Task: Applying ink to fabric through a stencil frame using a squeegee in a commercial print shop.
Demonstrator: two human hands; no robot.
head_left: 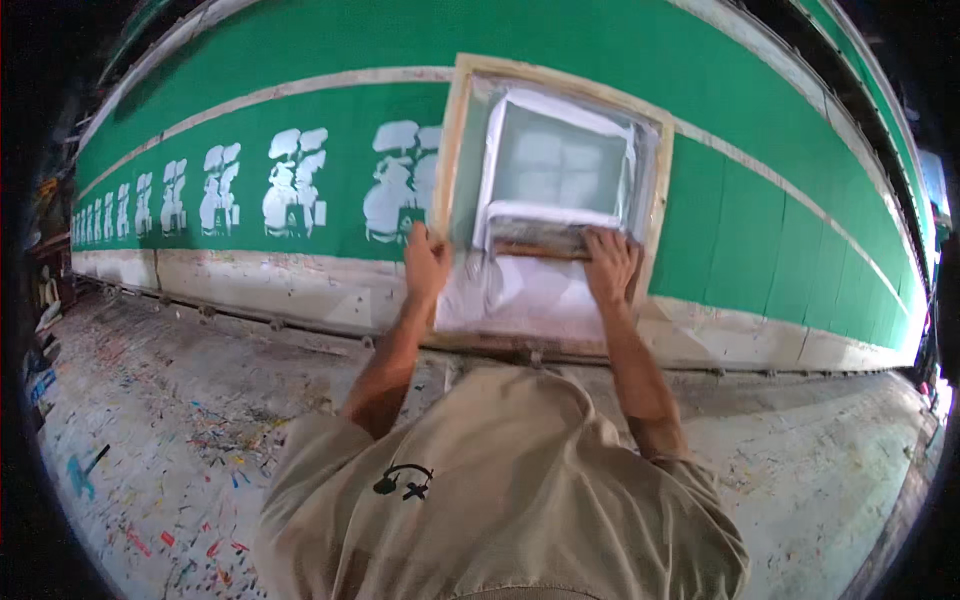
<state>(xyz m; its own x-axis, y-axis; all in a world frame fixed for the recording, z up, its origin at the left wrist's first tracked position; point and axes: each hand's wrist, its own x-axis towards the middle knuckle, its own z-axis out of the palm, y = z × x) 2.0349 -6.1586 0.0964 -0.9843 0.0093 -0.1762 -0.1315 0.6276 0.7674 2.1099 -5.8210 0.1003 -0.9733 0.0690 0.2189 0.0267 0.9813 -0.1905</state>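
Note:
A wood-edged printing screen (pixel 655 225) lies over green fabric (pixel 745 220) on a long table. My left hand (pixel 428 268) is closed at the screen's left side, its fingers curled over the wooden edge. Inside the frame, my right hand (pixel 610 262) grips the right end of a squeegee (pixel 535 250), which lies crosswise on the mesh. White paint (pixel 555 215) borders the pale see-through window of the mesh above the squeegee. More whitish paint coats the mesh below it. The fingertips of my right hand are partly hidden behind the squeegee.
White printed figures (pixel 293 185) run in a row along the fabric to the left. A pale strip (pixel 270 285) forms the table's near border, with small stops along a rail (pixel 277 325). The floor (pixel 190 440) is spattered with coloured paint.

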